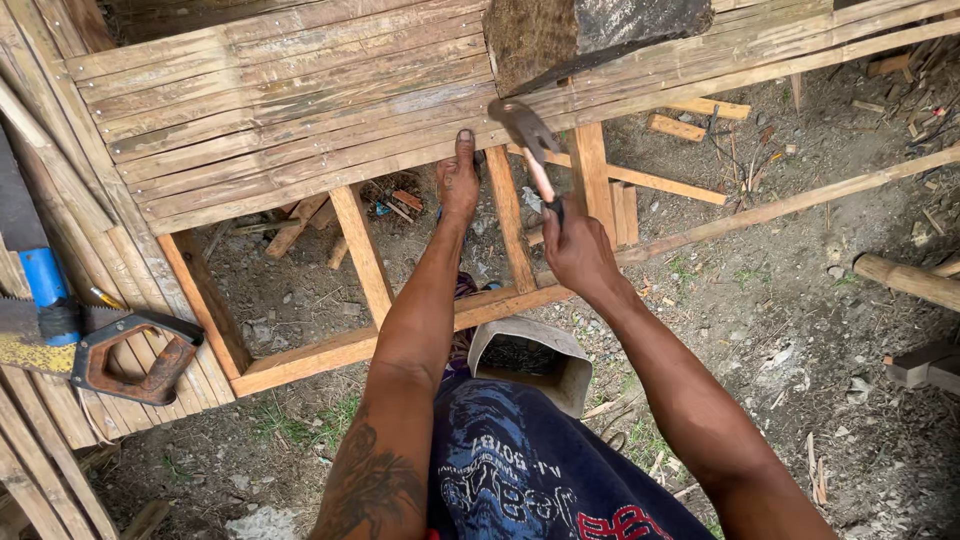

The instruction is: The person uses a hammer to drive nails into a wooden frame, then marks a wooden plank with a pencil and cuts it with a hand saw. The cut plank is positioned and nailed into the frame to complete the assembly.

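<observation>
My right hand (pixel 578 248) grips the handle of a claw hammer (pixel 530 140), whose metal head hovers at the front edge of the split-bamboo slats (pixel 290 120). My left hand (pixel 459 180) reaches forward, thumb up against the edge of the slats, fingers curled under where the slats meet a wooden cross rail (pixel 510 215). I cannot tell whether it pinches a nail. The slats lie across a wooden frame (pixel 340 345). A dark heavy block (pixel 580 35) rests on the slats just behind the hammer head.
A white container of nails (pixel 530 360) sits by my knees. A handsaw with a brown handle (pixel 130 355) and a blue-handled tool (pixel 45 285) lie on bamboo at the left. Wood scraps and a long pole (pixel 780 205) lie on the dirt ground.
</observation>
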